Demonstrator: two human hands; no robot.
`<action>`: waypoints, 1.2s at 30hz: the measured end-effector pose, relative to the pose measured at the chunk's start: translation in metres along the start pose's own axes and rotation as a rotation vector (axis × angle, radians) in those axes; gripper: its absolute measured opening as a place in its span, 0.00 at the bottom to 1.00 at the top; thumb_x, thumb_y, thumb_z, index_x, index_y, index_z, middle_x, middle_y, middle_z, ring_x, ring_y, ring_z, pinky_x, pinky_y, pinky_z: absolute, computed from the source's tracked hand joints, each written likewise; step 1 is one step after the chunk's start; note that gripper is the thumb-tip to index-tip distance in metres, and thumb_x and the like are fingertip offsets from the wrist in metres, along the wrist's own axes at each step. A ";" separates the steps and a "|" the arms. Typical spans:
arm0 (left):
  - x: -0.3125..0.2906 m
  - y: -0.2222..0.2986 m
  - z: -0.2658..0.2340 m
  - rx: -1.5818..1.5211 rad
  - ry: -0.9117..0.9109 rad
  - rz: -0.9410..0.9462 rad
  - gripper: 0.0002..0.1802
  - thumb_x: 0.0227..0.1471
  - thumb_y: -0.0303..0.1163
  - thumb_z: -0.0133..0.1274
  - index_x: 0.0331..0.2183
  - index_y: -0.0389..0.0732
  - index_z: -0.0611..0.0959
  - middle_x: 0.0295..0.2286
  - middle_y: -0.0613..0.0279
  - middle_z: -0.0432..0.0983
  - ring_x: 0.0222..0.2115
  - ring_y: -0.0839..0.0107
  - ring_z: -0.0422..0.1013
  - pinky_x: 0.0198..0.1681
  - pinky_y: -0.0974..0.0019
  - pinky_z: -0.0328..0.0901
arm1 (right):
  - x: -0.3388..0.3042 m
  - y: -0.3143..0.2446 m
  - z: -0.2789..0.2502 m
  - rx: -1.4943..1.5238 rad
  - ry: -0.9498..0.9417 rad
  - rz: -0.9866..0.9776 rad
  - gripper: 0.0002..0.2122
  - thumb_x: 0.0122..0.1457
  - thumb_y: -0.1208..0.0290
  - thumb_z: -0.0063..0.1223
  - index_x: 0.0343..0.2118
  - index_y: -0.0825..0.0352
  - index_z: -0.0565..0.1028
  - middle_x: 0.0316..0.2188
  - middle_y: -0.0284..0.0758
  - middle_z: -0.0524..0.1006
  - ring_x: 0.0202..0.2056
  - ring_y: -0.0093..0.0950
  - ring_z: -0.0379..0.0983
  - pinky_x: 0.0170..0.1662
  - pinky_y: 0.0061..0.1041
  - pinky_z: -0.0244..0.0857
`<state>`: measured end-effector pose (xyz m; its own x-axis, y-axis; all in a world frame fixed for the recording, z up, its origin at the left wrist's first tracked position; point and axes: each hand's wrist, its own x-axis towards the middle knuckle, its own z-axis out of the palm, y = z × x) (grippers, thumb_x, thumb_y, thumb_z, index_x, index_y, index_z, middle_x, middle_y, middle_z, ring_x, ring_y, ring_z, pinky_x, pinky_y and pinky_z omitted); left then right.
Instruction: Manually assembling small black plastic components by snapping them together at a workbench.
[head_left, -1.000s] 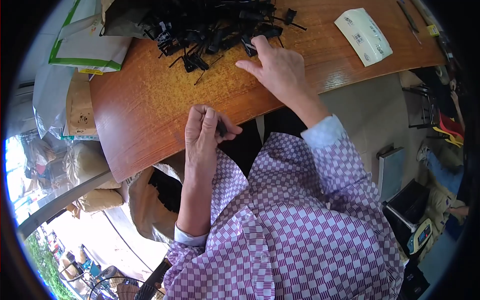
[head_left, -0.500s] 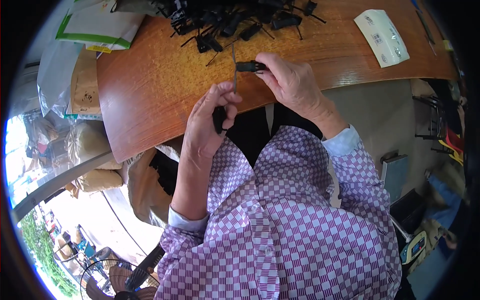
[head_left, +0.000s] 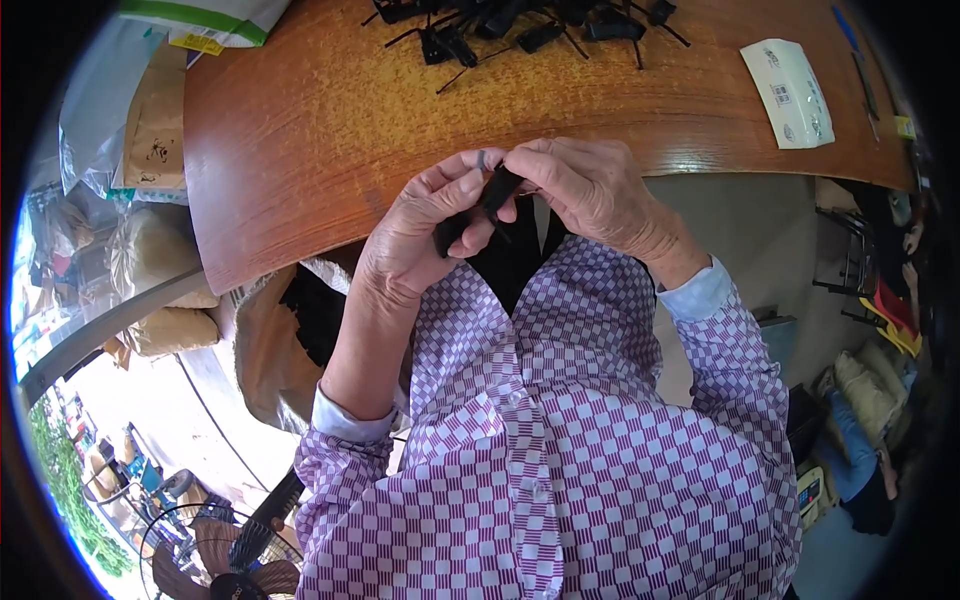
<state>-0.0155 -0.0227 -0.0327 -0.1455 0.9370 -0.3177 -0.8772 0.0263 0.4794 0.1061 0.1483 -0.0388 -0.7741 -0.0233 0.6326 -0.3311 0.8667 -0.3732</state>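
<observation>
My left hand (head_left: 410, 225) and my right hand (head_left: 600, 195) meet just off the near edge of the table. Between their fingertips is a small black plastic part (head_left: 502, 186), tilted and gripped from both sides. Another dark piece (head_left: 449, 236) lies in the curled fingers of my left hand, mostly hidden. A short bit of grey (head_left: 481, 159) shows at my left fingertips; I cannot tell what it is. Farther off on the table lies a pile of similar black parts (head_left: 540, 35), several with thin stems sticking out.
The curved wooden table (head_left: 300, 150) spans the top. A white packet (head_left: 790, 95) lies on its right side, near thin tools (head_left: 862, 80). An open sack (head_left: 265, 370) with dark contents stands below the table's left edge. A fan (head_left: 225, 560) is at lower left.
Both hands have drawn together and nearer to me. The black part in my right hand is now tilted against my left fingers. The long thin rod at my left fingers no longer shows.
</observation>
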 end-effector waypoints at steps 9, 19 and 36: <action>-0.010 -0.007 0.025 0.399 0.309 0.298 0.17 0.53 0.23 0.52 0.46 0.38 0.73 0.28 0.63 0.74 0.24 0.81 0.67 0.21 0.81 0.58 | 0.001 -0.030 0.012 0.593 -0.035 0.633 0.18 0.64 0.60 0.42 0.50 0.68 0.66 0.23 0.28 0.68 0.24 0.17 0.66 0.27 0.15 0.59; -0.004 -0.020 0.028 0.937 0.443 0.585 0.19 0.51 0.18 0.52 0.47 0.38 0.76 0.28 0.69 0.72 0.26 0.84 0.66 0.29 0.80 0.63 | 0.009 -0.048 0.023 1.045 0.041 0.923 0.15 0.66 0.63 0.39 0.49 0.69 0.66 0.21 0.23 0.64 0.21 0.11 0.59 0.22 0.10 0.52; 0.002 -0.014 0.053 0.835 0.476 0.613 0.19 0.55 0.21 0.45 0.50 0.37 0.67 0.30 0.55 0.77 0.24 0.79 0.71 0.26 0.78 0.65 | -0.008 -0.026 0.022 0.806 0.175 0.675 0.12 0.65 0.65 0.43 0.46 0.65 0.68 0.23 0.24 0.68 0.17 0.09 0.60 0.16 0.10 0.53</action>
<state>0.0204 -0.0027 0.0033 -0.7599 0.6491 -0.0352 -0.0461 0.0002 0.9989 0.1094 0.1148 -0.0495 -0.8635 0.4666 0.1916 -0.1714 0.0858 -0.9815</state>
